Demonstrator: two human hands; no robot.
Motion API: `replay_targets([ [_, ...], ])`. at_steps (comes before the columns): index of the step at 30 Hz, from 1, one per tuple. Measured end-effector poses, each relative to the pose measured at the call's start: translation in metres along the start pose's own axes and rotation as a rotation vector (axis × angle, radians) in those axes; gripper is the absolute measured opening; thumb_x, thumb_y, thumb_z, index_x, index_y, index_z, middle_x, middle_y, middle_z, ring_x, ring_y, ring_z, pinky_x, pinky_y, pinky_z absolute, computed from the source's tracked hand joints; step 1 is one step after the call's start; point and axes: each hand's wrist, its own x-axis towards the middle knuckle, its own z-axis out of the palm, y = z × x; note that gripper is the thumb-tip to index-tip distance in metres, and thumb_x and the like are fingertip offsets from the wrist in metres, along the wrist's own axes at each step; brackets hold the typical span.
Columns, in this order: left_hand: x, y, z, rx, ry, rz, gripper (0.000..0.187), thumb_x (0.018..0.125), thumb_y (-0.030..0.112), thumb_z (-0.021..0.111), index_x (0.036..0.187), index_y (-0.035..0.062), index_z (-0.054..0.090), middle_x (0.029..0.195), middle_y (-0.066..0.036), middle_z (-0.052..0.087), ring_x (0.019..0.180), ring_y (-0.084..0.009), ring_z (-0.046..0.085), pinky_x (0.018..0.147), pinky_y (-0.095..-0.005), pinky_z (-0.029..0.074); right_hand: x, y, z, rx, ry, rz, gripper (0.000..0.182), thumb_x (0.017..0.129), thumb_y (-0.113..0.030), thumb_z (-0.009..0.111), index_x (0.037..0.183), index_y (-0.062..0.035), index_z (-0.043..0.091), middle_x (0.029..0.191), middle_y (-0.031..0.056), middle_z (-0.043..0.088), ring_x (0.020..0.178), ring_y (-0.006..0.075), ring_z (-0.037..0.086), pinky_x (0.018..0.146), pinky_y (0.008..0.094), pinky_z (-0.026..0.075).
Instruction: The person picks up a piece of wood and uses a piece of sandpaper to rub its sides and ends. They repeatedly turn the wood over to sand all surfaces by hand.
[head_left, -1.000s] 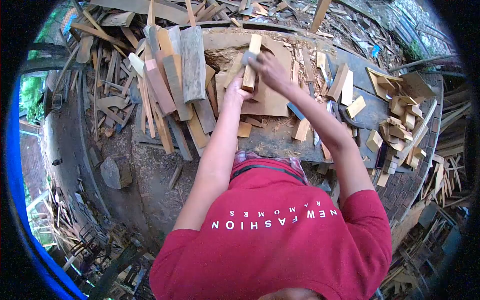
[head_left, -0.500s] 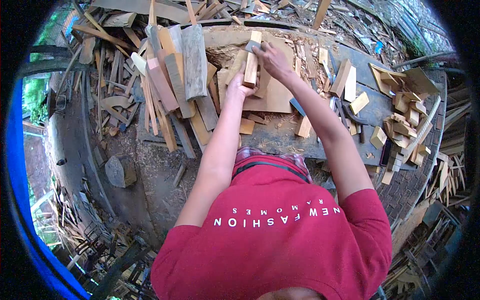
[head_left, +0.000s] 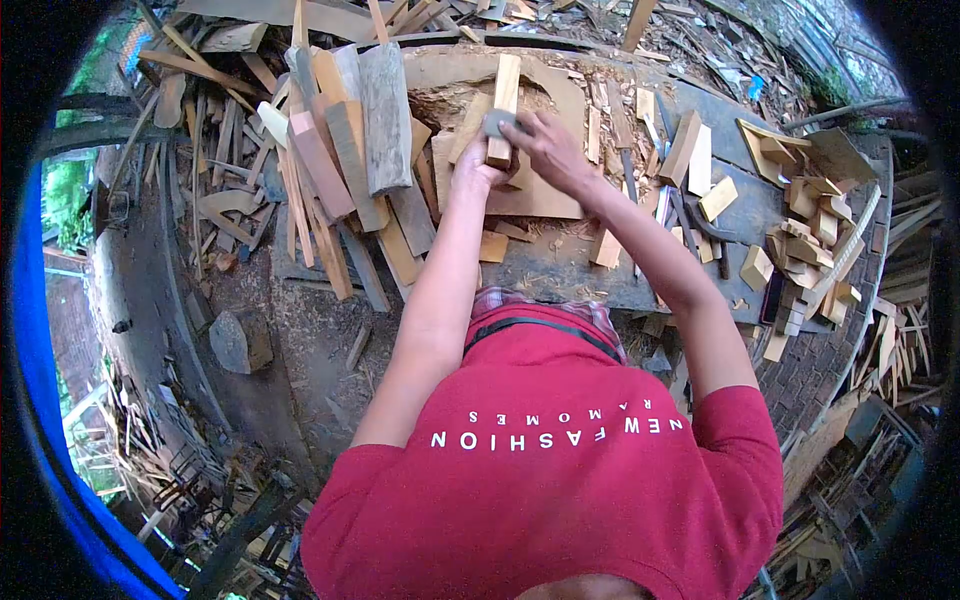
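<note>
My left hand [head_left: 480, 168] is wrapped round the near end of a pale wooden block [head_left: 507, 85], its far end pointing away from me. In my right hand [head_left: 553, 150] is a small grey flat piece [head_left: 497, 123] that looks like sandpaper. The fingers press this piece on the block's upper face, close to my left hand. Beneath lies a broad wooden board [head_left: 548, 200], and a pale offcut [head_left: 471, 127] is just left of the block.
Long planks [head_left: 385, 120] are heaped on the left of the workbench [head_left: 620, 285]. At the right lie a dark curved-handled tool [head_left: 712, 233], loose blocks [head_left: 718, 198] and a pile of small offcuts [head_left: 805, 245]. A stump [head_left: 240, 341] stands on the ground.
My right hand has drawn the grey piece toward me along the block, from about its middle to near my left hand. The left hand keeps its hold.
</note>
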Motion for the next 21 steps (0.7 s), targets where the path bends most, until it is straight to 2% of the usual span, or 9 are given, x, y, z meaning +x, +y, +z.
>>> replay_targets([
  [3,-0.007,-0.009,0.013,0.197,0.088,0.086,0.038,0.082,0.050,0.059,0.093,0.0144,0.063,0.073,-0.004,0.063,0.061,-0.0185,0.060,0.053,-0.0303,0.051,0.024,0.020,0.011,-0.100,-0.072,0.132,0.047,0.074,0.001,0.052,0.119,-0.0098,0.054,0.104,0.0131,0.054,0.092,0.0278,0.053,0.075,0.0348,0.048],
  [7,-0.012,-0.008,0.016,0.298,0.041,0.040,0.040,0.081,0.053,0.059,0.091,0.0141,0.063,0.074,-0.003,0.063,0.058,-0.0170,0.059,0.049,-0.0282,0.048,0.040,0.026,0.013,-0.096,-0.083,0.179,0.037,0.075,-0.002,0.051,0.111,-0.0103,0.056,0.097,0.0123,0.053,0.092,0.0286,0.053,0.075,0.0369,0.047],
  [9,-0.009,-0.008,0.014,0.237,0.003,0.036,0.040,0.080,0.051,0.060,0.094,0.0138,0.063,0.076,-0.003,0.064,0.063,-0.0181,0.061,0.053,-0.0317,0.052,0.032,0.013,0.004,-0.069,-0.074,0.113,0.034,0.074,-0.002,0.052,0.107,-0.0091,0.055,0.091,0.0123,0.052,0.088,0.0284,0.053,0.070,0.0395,0.047],
  [11,-0.007,-0.011,0.014,0.100,0.129,0.134,0.041,0.081,0.049,0.061,0.097,0.0109,0.061,0.078,-0.003,0.065,0.068,-0.0193,0.064,0.060,-0.0359,0.056,0.015,-0.018,-0.014,0.030,-0.088,0.082,0.041,0.071,0.000,0.053,0.110,-0.0098,0.055,0.098,0.0135,0.052,0.088,0.0289,0.053,0.072,0.0389,0.047],
  [12,-0.024,-0.017,0.024,0.276,0.225,0.262,0.044,0.083,0.047,0.059,0.102,0.0070,0.059,0.084,-0.005,0.065,0.075,-0.0213,0.065,0.067,-0.0380,0.057,0.003,-0.030,-0.019,0.065,-0.056,0.038,0.042,0.071,-0.002,0.054,0.112,-0.0084,0.054,0.099,0.0132,0.051,0.089,0.0284,0.052,0.074,0.0379,0.047],
  [15,-0.023,-0.008,0.009,0.431,-0.163,0.147,0.050,0.083,0.046,0.060,0.109,0.0035,0.057,0.096,-0.012,0.062,0.080,-0.0231,0.063,0.066,-0.0369,0.056,-0.020,-0.036,-0.021,0.079,-0.036,-0.053,0.046,0.072,-0.004,0.055,0.117,-0.0074,0.051,0.106,0.0141,0.049,0.094,0.0285,0.051,0.077,0.0349,0.046],
  [16,-0.022,-0.010,0.011,0.433,-0.166,0.146,0.050,0.083,0.046,0.060,0.109,0.0035,0.057,0.096,-0.012,0.062,0.080,-0.0231,0.063,0.066,-0.0369,0.056,-0.020,-0.030,-0.020,0.085,-0.054,-0.082,0.046,0.072,-0.004,0.055,0.118,-0.0073,0.051,0.108,0.0145,0.048,0.095,0.0285,0.051,0.078,0.0343,0.046],
  [18,-0.019,-0.014,0.017,0.305,0.079,0.193,0.050,0.083,0.046,0.059,0.109,0.0037,0.056,0.093,-0.010,0.063,0.081,-0.0231,0.063,0.065,-0.0357,0.056,-0.015,-0.020,-0.013,0.123,-0.032,-0.058,0.046,0.072,-0.002,0.053,0.118,-0.0075,0.053,0.110,0.0151,0.048,0.095,0.0281,0.050,0.081,0.0345,0.045],
  [21,-0.007,-0.008,0.008,0.127,0.069,0.123,0.042,0.087,0.045,0.055,0.112,0.0108,0.057,0.089,-0.008,0.064,0.080,-0.0258,0.064,0.065,-0.0325,0.056,0.010,0.011,0.009,0.005,-0.024,0.041,0.052,0.071,-0.004,0.055,0.123,-0.0110,0.049,0.112,0.0135,0.047,0.094,0.0293,0.050,0.083,0.0367,0.045],
])
